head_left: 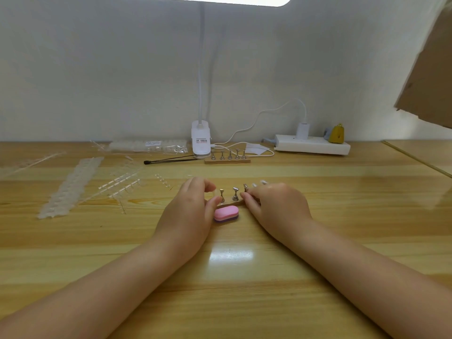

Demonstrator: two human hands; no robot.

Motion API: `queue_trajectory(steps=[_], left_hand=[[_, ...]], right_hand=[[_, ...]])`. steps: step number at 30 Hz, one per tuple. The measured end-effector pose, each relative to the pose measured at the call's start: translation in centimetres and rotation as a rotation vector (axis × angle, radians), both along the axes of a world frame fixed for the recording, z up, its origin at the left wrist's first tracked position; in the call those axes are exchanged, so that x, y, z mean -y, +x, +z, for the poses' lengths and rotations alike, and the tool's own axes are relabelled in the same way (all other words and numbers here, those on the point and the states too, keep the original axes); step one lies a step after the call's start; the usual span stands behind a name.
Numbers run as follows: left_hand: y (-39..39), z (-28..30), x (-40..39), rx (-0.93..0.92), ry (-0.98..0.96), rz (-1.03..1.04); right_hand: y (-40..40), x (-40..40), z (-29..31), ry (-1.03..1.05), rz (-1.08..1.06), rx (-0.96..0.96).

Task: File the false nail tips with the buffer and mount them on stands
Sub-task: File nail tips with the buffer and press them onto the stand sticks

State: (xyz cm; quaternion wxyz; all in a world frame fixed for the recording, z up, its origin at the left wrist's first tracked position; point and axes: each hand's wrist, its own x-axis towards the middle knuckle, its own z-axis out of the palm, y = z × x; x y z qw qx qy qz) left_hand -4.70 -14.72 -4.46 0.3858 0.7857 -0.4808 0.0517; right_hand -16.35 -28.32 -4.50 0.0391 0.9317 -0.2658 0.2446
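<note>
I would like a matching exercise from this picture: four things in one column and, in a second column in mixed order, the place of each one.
Things
1. pink buffer
2. yellow plug
3. second stand rack
4. bag of nail tips

Places
A. on the white power strip, far right by the wall
B. on the table between the left hand and the right hand
C. by the wall, left of the lamp clip
D. just in front of the lamp clip

Pairs: 1-B, 2-A, 3-D, 4-C
</note>
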Motion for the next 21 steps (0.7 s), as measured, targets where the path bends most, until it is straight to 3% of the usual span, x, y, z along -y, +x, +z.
queue_trajectory(steps=[17,21], left_hand=[[-0.20,-0.12,0.07,0.021,0.023,-0.050],[-0.24,-0.15,-0.06,0.069,0.007,-0.036]], right_hand=[[-0.08,0.49,-0.12,0.038,-0.012,0.015],[-0.32,-0.09,-0.12,0.067,0.088,0.230]])
